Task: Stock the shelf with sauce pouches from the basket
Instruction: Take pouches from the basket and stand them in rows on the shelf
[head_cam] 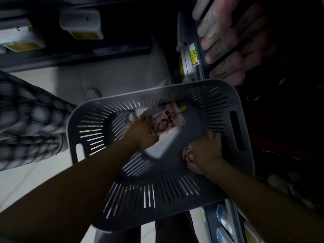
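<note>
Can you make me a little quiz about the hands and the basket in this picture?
1. True or false: both hands are inside the grey basket.
2. Which hand holds the pouch with the yellow cap? A) the left hand B) the right hand C) neither
3. Fill in: the right hand rests on a second pouch printed in white and ____.

Key:
1. True. Both reach down into it.
2. A. The left hand's fingers grip that pouch at its edge.
3. Red. Only part of that pouch shows beneath the hand, so whether it is gripped cannot be told.
</note>
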`<state>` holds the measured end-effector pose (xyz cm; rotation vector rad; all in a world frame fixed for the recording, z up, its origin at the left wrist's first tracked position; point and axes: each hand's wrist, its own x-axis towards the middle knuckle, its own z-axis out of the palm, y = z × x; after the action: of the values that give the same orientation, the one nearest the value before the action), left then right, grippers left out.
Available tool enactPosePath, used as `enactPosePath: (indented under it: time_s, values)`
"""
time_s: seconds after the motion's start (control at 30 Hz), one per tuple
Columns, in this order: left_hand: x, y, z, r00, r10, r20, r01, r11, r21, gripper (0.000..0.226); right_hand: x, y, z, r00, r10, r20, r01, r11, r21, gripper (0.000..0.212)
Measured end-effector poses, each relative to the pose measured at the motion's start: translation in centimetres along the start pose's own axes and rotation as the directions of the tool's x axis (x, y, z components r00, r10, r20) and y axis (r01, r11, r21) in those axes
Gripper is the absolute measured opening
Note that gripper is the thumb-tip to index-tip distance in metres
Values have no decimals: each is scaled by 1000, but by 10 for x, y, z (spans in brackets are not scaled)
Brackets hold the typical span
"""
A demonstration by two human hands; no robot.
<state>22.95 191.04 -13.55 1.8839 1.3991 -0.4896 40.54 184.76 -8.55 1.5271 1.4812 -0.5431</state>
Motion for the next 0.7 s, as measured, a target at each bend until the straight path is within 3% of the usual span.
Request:
enactPosePath:
  time_s: [0.07,0.17,0.23,0.3,0.37,0.47,0.6,0.7]
  values:
    - [-4,0,10,998,8,58,-7,1000,-18,49,0,-13,-10,999,-37,-17,39,994,105,28]
    - [-5,0,29,996,-91,-13,87,979,-185,38,2,-32,-24,996,-86,-39,94,948,306,30]
    - [-2,2,35,983,-185,9,173,900,-400,43,2,-32,-30,999,-21,-39,36,904,425,30]
    - [1,3,42,976,-187,108,215,800,-560,52,3,-18,-29,996,71,46,-84,854,513,30]
    - [1,5,48,976,-167,141,218,732,-646,65,-2,-1,-24,986,27,165,-105,865,491,35]
    - [0,4,52,975,-186,122,215,647,-732,77,-11,12,-20,954,-107,279,-24,903,430,43]
    - [-1,2,62,964,-178,200,265,546,-795,101,-15,12,-28,960,-159,230,59,918,391,31]
    - [-7,4,63,963,-184,196,264,509,-819,113,-10,5,-35,968,-192,160,91,865,493,27]
